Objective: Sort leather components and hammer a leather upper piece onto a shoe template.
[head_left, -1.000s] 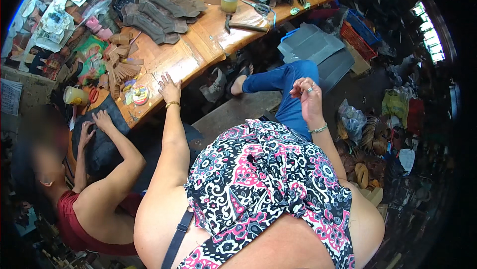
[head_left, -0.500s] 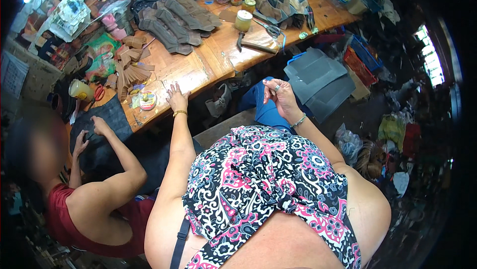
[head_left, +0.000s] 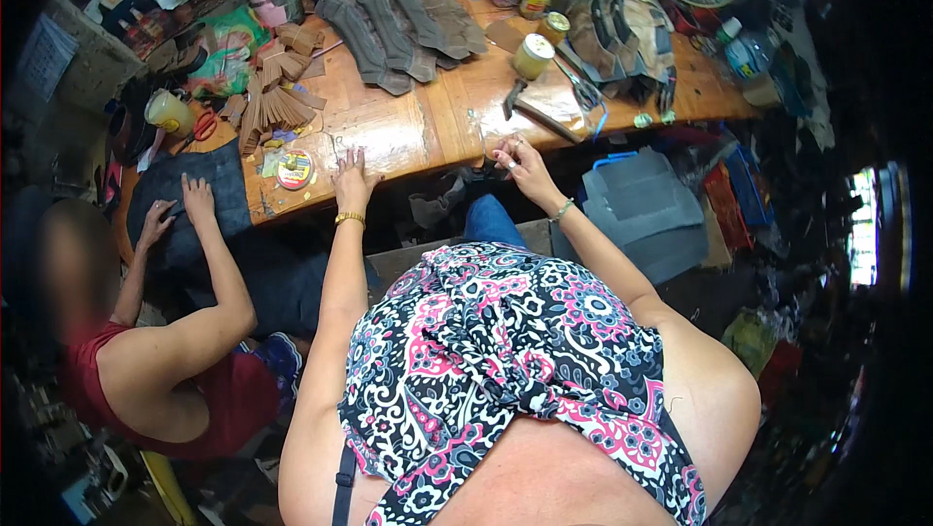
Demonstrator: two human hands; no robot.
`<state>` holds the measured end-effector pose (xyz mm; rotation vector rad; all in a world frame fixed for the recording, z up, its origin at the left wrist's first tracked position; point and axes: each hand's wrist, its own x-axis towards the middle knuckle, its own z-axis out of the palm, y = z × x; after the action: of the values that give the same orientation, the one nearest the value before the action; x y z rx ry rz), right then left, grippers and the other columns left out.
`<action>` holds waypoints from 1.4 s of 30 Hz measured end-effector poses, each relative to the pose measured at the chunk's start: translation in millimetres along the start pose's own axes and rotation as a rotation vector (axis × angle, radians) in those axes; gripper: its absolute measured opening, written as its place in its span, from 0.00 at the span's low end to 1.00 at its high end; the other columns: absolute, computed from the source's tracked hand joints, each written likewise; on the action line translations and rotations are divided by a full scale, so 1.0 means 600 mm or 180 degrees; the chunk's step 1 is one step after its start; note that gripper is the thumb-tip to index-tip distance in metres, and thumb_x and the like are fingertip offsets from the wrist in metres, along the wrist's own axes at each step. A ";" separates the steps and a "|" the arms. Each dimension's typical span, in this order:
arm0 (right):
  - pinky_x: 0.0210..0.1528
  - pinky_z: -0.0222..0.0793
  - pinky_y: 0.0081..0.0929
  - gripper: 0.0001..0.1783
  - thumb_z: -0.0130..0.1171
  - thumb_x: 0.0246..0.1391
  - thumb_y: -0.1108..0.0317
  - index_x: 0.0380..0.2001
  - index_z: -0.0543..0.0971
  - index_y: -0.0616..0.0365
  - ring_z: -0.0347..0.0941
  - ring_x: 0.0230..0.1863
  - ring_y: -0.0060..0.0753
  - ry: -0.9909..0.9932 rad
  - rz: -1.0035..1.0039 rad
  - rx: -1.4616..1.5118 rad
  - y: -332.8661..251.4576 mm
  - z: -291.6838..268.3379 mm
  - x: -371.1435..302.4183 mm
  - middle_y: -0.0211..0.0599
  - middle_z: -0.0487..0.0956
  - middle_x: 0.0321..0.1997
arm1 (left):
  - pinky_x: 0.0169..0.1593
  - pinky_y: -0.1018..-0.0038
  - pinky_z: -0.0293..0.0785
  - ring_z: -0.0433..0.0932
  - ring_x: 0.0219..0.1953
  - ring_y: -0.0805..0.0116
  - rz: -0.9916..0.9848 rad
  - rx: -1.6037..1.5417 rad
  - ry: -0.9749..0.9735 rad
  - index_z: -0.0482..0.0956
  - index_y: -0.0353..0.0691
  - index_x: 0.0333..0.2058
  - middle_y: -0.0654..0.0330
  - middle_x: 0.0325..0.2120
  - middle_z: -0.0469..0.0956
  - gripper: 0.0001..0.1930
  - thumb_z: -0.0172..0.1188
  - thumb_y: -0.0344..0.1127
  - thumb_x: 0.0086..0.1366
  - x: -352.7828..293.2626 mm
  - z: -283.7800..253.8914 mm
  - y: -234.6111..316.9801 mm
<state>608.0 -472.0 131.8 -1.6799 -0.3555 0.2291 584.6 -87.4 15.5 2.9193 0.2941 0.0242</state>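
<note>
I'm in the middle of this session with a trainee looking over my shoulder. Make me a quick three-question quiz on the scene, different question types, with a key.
1. Open: on the table, what round thing lies just left of the person's left hand?
2. True or false: the co-worker's hands are on the hammer.
3. Fill in: the gold-coloured band is on the person's ____ wrist.

Key:
1. A red-and-white container.
2. False; they are at the dark sheet.
3. Left.
</note>
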 end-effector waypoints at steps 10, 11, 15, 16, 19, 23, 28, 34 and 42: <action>0.65 0.60 0.55 0.25 0.61 0.58 0.63 0.58 0.72 0.59 0.66 0.64 0.59 0.0328 -0.1157 -0.3436 0.127 -0.001 0.050 0.54 0.68 0.64 | 0.71 0.41 0.55 0.55 0.75 0.48 0.0700 -0.0459 0.0472 0.61 0.52 0.72 0.56 0.74 0.57 0.47 0.72 0.53 0.56 -0.052 -0.030 -0.011; 0.74 0.47 0.58 0.34 0.63 0.58 0.55 0.66 0.69 0.53 0.55 0.74 0.56 -0.0038 -0.0864 -0.3795 0.123 0.010 0.040 0.50 0.61 0.73 | 0.71 0.41 0.56 0.55 0.75 0.48 0.0741 -0.0506 0.0389 0.61 0.54 0.72 0.56 0.74 0.57 0.47 0.72 0.52 0.55 -0.060 -0.029 -0.020; 0.77 0.42 0.58 0.40 0.60 0.61 0.50 0.72 0.62 0.50 0.45 0.80 0.55 -0.0196 -0.0862 -0.4047 0.130 0.035 -0.009 0.53 0.49 0.80 | 0.70 0.41 0.59 0.57 0.74 0.49 0.0696 -0.0508 0.0202 0.60 0.59 0.73 0.58 0.74 0.57 0.48 0.73 0.51 0.54 -0.084 -0.028 -0.039; 0.77 0.41 0.58 0.41 0.59 0.62 0.49 0.74 0.60 0.49 0.42 0.81 0.55 -0.0271 -0.0928 -0.4010 0.128 0.037 -0.016 0.53 0.45 0.81 | 0.69 0.41 0.60 0.57 0.74 0.51 0.0684 -0.0461 0.0134 0.59 0.60 0.73 0.59 0.74 0.57 0.49 0.73 0.51 0.54 -0.083 -0.025 -0.045; 0.77 0.39 0.59 0.43 0.56 0.64 0.46 0.76 0.56 0.48 0.38 0.82 0.53 -0.0340 -0.0914 -0.3961 0.143 0.050 -0.038 0.52 0.42 0.82 | 0.69 0.42 0.62 0.57 0.74 0.54 0.0649 -0.0496 0.0062 0.59 0.62 0.73 0.62 0.74 0.56 0.50 0.74 0.51 0.53 -0.080 -0.018 -0.063; 0.78 0.35 0.60 0.44 0.53 0.66 0.44 0.77 0.52 0.47 0.34 0.83 0.52 -0.0391 -0.0648 -0.3897 0.165 0.083 -0.058 0.51 0.39 0.83 | 0.70 0.50 0.63 0.56 0.74 0.54 0.0585 -0.0532 -0.0136 0.61 0.63 0.72 0.63 0.74 0.56 0.49 0.76 0.48 0.52 -0.077 -0.024 -0.072; 0.78 0.33 0.61 0.44 0.51 0.67 0.45 0.78 0.49 0.48 0.32 0.83 0.51 -0.0331 -0.0458 -0.3946 0.150 0.077 0.010 0.50 0.37 0.83 | 0.71 0.60 0.65 0.56 0.74 0.52 0.0618 -0.0789 -0.0087 0.64 0.60 0.71 0.62 0.74 0.56 0.48 0.77 0.44 0.50 0.014 -0.033 -0.066; 0.78 0.28 0.58 0.44 0.51 0.66 0.45 0.78 0.51 0.48 0.31 0.83 0.51 -0.0379 -0.0522 -0.3962 0.150 0.079 0.164 0.50 0.37 0.83 | 0.72 0.62 0.62 0.54 0.74 0.44 0.0090 -0.0792 -0.0238 0.63 0.52 0.71 0.58 0.75 0.51 0.50 0.79 0.41 0.50 0.150 -0.048 -0.059; 0.78 0.30 0.58 0.44 0.52 0.66 0.47 0.78 0.50 0.49 0.30 0.83 0.51 -0.0543 -0.0732 -0.3886 0.153 0.103 0.260 0.49 0.36 0.83 | 0.70 0.59 0.66 0.49 0.75 0.38 -0.0162 -0.0515 -0.0209 0.57 0.47 0.73 0.56 0.77 0.46 0.55 0.79 0.46 0.49 0.214 -0.038 -0.092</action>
<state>741.0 -368.5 40.5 -2.7873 -0.9318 -0.0544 699.1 -4.5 25.6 2.7449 0.3387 -0.0532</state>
